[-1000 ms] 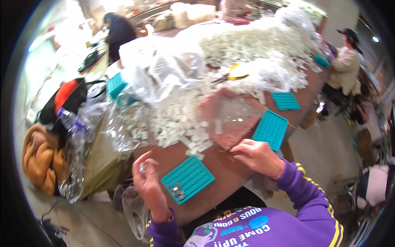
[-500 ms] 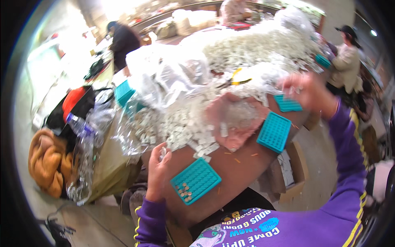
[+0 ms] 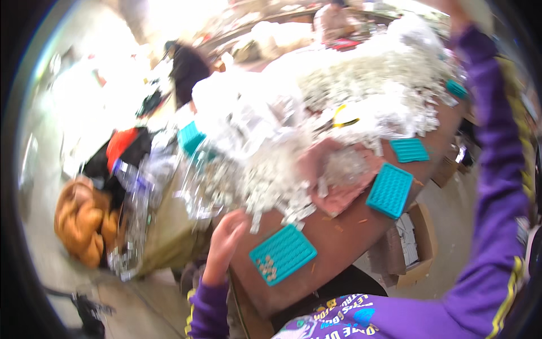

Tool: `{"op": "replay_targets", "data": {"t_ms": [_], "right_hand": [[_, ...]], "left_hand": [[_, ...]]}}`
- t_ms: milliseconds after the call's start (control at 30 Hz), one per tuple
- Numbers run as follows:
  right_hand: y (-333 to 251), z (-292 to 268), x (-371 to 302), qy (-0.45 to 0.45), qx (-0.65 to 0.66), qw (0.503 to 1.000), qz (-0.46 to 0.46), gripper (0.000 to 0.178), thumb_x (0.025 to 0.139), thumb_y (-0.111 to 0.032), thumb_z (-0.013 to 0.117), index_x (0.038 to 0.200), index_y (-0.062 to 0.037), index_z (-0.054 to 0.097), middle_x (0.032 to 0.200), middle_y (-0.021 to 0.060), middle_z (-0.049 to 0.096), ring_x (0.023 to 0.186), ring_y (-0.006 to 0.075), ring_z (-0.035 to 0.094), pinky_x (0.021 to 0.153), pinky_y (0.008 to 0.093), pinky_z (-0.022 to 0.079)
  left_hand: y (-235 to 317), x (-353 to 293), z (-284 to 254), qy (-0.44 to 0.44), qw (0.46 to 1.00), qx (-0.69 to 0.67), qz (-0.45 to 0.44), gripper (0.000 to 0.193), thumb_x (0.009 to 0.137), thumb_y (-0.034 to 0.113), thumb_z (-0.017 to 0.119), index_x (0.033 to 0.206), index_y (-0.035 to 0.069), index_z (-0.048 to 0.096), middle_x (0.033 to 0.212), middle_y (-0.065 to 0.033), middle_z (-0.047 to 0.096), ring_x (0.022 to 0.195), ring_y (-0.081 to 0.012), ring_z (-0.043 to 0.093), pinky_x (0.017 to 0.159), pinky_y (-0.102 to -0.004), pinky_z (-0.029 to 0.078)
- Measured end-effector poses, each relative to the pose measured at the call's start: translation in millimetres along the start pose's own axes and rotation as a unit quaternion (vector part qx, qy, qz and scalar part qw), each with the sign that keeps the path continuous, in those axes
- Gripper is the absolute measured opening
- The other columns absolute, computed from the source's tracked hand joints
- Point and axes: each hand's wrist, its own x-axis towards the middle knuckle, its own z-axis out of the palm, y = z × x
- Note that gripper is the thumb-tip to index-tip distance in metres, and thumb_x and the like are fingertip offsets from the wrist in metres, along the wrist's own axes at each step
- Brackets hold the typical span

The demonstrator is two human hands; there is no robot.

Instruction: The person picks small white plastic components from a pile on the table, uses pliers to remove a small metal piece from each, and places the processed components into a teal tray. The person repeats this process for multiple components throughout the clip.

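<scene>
My left hand (image 3: pixel 228 236) is raised at the near left of the table, fingers curled in; blur hides what they hold, if anything. Beside it, to the right, lies a teal grid tray (image 3: pixel 293 248) with several small round tan pieces (image 3: pixel 267 268) in one corner. A heap of small white plastic pieces (image 3: pixel 271 183) spreads just beyond the hand. My right hand (image 3: pixel 451 8) is lifted far up at the top right, mostly cut off and blurred, so its fingers cannot be made out.
A pink cloth (image 3: pixel 334 199) holding clear pieces lies mid-table, with yellow-handled pliers (image 3: pixel 345 117) beyond. Another teal tray (image 3: pixel 390 191) sits to the right. An open cardboard box (image 3: pixel 420 243) stands below the table edge. Bags and an orange-brown garment (image 3: pixel 84 226) are at left. Other people work behind.
My right hand has swung up and away from above the trays to the picture's top edge. The left hand has shifted slightly, and the whole view has turned a little.
</scene>
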Motion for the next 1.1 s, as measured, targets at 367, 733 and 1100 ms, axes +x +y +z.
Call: {"op": "replay_targets", "data": {"t_ms": [367,733,1100], "right_hand": [[-208,214,45,-0.303,-0.066,0.906,-0.289,0.058,0.093,-0.052,0.049,0.131,-0.0083,0.051,0.129,0.0184,0.055,0.128,0.0286,0.048,0.111,0.0566,0.026],[-111,119,-31,-0.119,0.069,0.99,-0.019,0.024,0.083,-0.028,0.067,0.092,-0.0053,0.066,0.079,0.0157,0.068,0.077,0.036,0.067,0.072,0.0452,0.051],[-61,91,-87,-0.086,0.204,0.972,0.08,0.027,0.083,-0.027,0.07,0.082,-0.0006,0.062,0.069,0.0179,0.062,0.069,0.0367,0.064,0.063,0.042,0.049]], "left_hand": [[52,-43,-17,0.016,0.999,0.012,-0.047,0.038,0.094,0.006,0.058,0.131,0.0,0.052,0.117,-0.0088,0.064,0.109,-0.0142,0.06,0.09,-0.0263,0.048],[93,50,11,-0.01,0.909,0.336,0.245,0.033,0.087,0.0,0.061,0.12,0.002,0.061,0.11,-0.0131,0.066,0.102,-0.0251,0.065,0.09,-0.0333,0.05],[94,237,20,0.037,0.754,0.613,0.232,0.024,0.08,-0.004,0.051,0.101,-0.002,0.064,0.102,-0.0235,0.064,0.094,-0.0389,0.064,0.082,-0.0451,0.052]]}}
